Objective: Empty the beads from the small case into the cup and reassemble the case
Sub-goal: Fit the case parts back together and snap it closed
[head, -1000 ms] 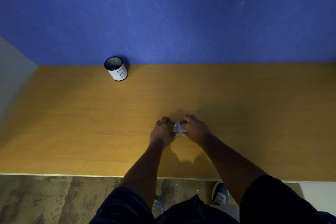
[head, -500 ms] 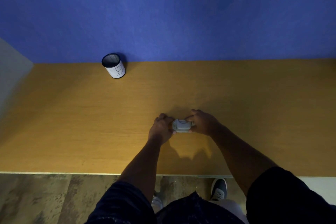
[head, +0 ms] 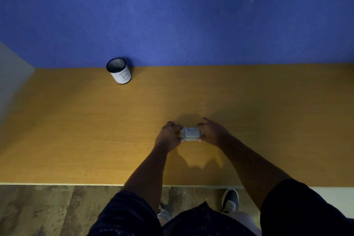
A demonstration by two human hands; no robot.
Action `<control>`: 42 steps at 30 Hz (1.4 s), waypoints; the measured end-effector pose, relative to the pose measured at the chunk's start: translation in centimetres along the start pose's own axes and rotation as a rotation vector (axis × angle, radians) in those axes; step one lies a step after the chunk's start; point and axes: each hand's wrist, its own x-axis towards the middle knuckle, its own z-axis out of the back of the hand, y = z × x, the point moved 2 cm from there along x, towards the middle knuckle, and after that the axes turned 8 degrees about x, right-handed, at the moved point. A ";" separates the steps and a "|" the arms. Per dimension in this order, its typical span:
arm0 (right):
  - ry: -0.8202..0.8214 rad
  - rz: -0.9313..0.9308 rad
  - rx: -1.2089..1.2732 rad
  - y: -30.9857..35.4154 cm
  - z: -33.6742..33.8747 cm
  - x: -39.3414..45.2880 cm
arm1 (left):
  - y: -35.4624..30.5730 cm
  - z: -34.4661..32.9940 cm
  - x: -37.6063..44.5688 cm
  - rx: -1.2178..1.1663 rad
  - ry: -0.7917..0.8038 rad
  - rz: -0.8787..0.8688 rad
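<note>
Both hands, left hand [head: 168,137] and right hand [head: 213,133], clasp the small grey case [head: 190,134] between them above the table [head: 76,130], the cup [head: 119,71] well apart to their far left with bare wood between.

Cup [head: 121,73], white wall, standing at the table's far edge: one hand-drawn mark, apparently a capital "B". No other legible text.

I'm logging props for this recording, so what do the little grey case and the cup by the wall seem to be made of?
The small grey rectangular case looks like matte moulded plastic: dull and even, no shine. The white cylindrical cup with a dark rim may be metal mesh, judging by its speckled inside, though its outside looks like paper bearing a drawn letter B.
</note>
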 end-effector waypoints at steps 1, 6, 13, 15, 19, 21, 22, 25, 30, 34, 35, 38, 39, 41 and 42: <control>0.028 0.018 -0.006 0.0 0.4 0.0 | -0.1 -0.1 -0.1 0.003 -0.003 0.014; 0.056 0.042 -0.006 -0.2 1.3 0.4 | -0.3 -0.2 -0.3 -0.011 -0.016 0.030; 0.035 0.014 0.023 -0.2 1.0 0.4 | 0.2 0.1 -0.2 -0.026 0.027 0.025; 0.039 0.017 0.052 -0.4 1.2 0.5 | 0.2 0.0 -0.2 -0.016 0.021 0.032; 0.054 0.026 0.082 -0.7 1.5 0.6 | -0.1 -0.2 0.1 -0.002 0.011 0.072; 0.043 0.027 0.067 -0.5 1.5 0.6 | -0.3 -0.1 0.3 0.026 0.017 0.082; 0.040 0.027 0.054 -0.4 1.4 0.7 | -0.4 -0.1 0.3 0.047 0.019 0.077; 0.046 0.026 0.024 -0.3 1.1 0.7 | -0.4 0.0 0.5 0.087 0.020 0.075; 0.012 -0.001 0.141 -0.8 0.7 0.3 | -0.2 0.1 0.6 0.073 0.043 0.065; 0.002 0.026 0.180 -1.1 0.7 -0.1 | 0.1 0.2 0.7 0.059 0.080 0.023; -0.009 0.022 0.178 -1.0 0.6 -0.2 | 0.1 0.1 0.7 0.059 0.079 0.017; -0.055 0.000 0.204 -1.0 0.1 -0.1 | -0.3 -0.4 0.4 0.013 0.036 0.017; -0.056 -0.007 0.216 -1.0 -0.1 0.0 | -0.4 -0.6 0.3 -0.017 0.015 0.018; -0.042 -0.015 0.235 -0.8 -0.2 0.0 | -0.4 -0.7 0.2 -0.065 -0.012 0.033; -0.037 -0.016 0.245 -0.7 -0.2 0.0 | -0.4 -0.7 0.2 -0.085 -0.015 0.039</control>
